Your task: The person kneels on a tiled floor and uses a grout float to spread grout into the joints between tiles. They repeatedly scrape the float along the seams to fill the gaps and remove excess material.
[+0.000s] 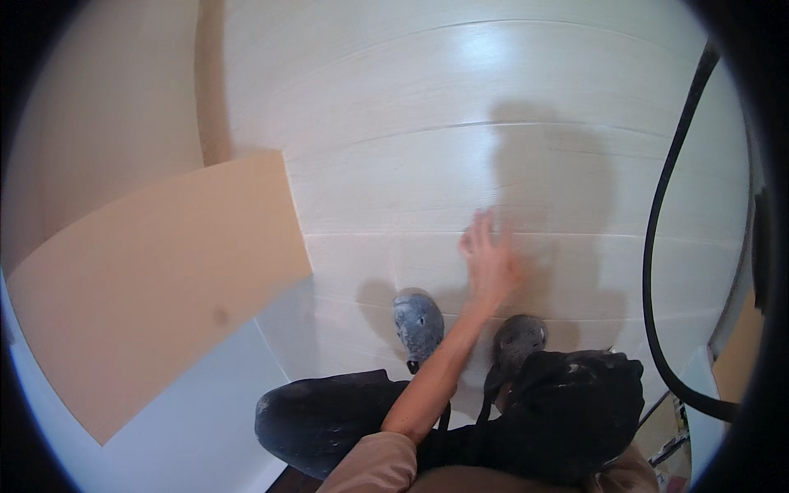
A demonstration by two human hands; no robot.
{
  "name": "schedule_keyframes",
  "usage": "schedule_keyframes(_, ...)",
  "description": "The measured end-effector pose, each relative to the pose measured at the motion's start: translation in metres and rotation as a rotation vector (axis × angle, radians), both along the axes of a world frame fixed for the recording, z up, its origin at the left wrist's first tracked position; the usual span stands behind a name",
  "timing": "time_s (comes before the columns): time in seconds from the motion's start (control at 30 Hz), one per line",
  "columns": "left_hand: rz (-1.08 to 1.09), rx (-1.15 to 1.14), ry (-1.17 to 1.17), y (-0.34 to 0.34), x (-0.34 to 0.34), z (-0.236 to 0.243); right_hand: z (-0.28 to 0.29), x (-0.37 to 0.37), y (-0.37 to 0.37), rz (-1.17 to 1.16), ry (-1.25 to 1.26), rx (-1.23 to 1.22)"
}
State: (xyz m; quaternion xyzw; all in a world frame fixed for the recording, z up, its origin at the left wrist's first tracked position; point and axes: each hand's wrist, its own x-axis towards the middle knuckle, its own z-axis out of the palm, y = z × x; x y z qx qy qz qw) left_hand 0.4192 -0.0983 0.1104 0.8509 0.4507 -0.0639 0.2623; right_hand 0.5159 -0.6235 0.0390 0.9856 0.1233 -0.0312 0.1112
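While your left hand (493, 267) is out over the pale plank floor (394, 193), your grey left shoe (417, 322) sits just beside the forearm

Although motion blurs them, the fingers (482, 230) of your left hand look bent and loosely spread, above and to the right of that shoe. You have the floor nearest to them, and I cannot tell whether the fingertips touch it. The floor runs beneath the shoe and spreads beyond it, its seams bowed. Your right hand lies outside the view, so I cannot tell how its fingers stand.

Right of the left shoe are your darker right shoe (521, 335) and, well apart, a curving black hose (648, 246). Left of the shoe lies a large tan board (181, 271) with a dark spot. Below it in view, your black trousers (567, 411) show pale smudges.
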Motion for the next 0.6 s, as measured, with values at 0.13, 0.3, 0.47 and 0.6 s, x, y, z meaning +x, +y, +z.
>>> schedule_keyframes(0.13,0.008,0.046,0.171,0.006,0.0,-0.014,-0.026,-0.008,0.01,-0.068,0.062,0.021)
schedule_keyframes(0.3,-0.027,0.043,0.191,0.001,-0.004,-0.025,-0.058,-0.016,-0.032,-0.185,-0.016,0.518)
schedule_keyframes(0.47,-0.011,0.061,0.209,0.01,-0.01,-0.024,-0.006,0.017,0.094,-0.281,0.153,0.43)
schedule_keyframes(0.6,0.119,-0.032,0.033,0.017,0.006,-0.01,0.055,0.046,0.224,-0.158,0.471,0.651)
